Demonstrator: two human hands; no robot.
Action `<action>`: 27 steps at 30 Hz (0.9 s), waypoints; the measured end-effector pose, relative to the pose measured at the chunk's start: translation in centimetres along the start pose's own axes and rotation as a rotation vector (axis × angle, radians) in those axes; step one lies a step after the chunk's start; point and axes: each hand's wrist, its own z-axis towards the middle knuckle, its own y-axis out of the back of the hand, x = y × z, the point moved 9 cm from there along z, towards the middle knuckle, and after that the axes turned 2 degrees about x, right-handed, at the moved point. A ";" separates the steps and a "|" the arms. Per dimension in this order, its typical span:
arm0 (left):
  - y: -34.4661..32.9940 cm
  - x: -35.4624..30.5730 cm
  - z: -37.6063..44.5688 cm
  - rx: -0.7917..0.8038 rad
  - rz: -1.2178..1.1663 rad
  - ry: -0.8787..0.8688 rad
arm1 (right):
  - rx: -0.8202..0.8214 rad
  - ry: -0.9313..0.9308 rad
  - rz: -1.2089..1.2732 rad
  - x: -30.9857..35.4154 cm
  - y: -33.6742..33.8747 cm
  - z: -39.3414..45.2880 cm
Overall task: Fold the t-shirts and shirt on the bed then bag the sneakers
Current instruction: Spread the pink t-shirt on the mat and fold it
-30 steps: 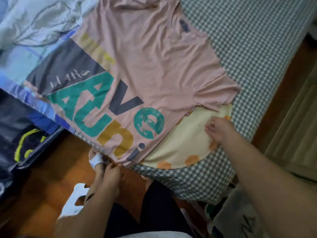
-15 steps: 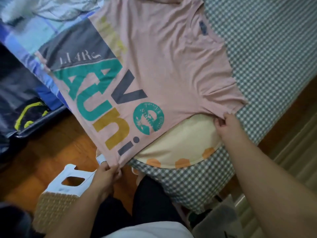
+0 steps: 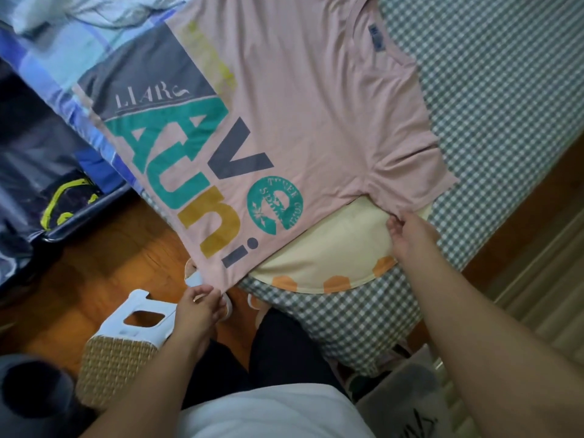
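1. Two hands are seen on a pink t-shirt, which is spread print-side up across the corner of the bed.
2. The shirt's bottom corner is pinched by the left hand between thumb and fingers, just past the bed's edge and above the wooden floor.
3. The edge of the near sleeve is pinched by the right hand, with the fingers curled onto the fabric.
4. Large teal, mustard and grey lettering is printed down one side of the shirt, along with a round teal stamp.
5. A cream garment with orange spots along its curved hem is partly covered by the pink shirt and lies on the green-checked sheet.
6. A blue patterned quilt is bunched at the far side of the bed, partly under the shirt.
7. A woven basket with a white handle rim is placed on the floor beside the person's legs.
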 end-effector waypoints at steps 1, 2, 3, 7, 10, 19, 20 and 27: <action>0.1 0.1 -0.2 -0.003 -0.011 -0.001 | 0.013 -0.014 -0.016 -0.1 -0.2 0.2; 0.3 0.0 -0.5 -0.010 0.011 0.003 | 0.018 -0.024 -0.048 0.0 -0.2 0.3; 0.8 0.1 -0.5 -0.029 0.042 0.000 | 0.015 -0.029 -0.094 0.0 -0.2 0.6; 2.0 0.0 0.1 -0.086 0.149 0.020 | -0.083 -0.012 -0.297 1.6 0.8 1.5; 1.5 -0.2 0.2 -0.057 0.141 0.044 | -0.067 -0.019 -0.314 4.2 0.1 3.1; 0.6 -0.3 -1.3 0.034 -0.071 0.120 | -0.001 -0.049 -0.221 7.0 -2.4 5.5; 0.5 -0.7 -1.4 0.039 -0.077 0.105 | -0.006 -0.054 -0.212 7.3 -2.2 5.6; 0.9 -1.1 -2.1 -0.039 -0.156 0.082 | -0.151 0.239 -0.107 8.4 0.0 2.7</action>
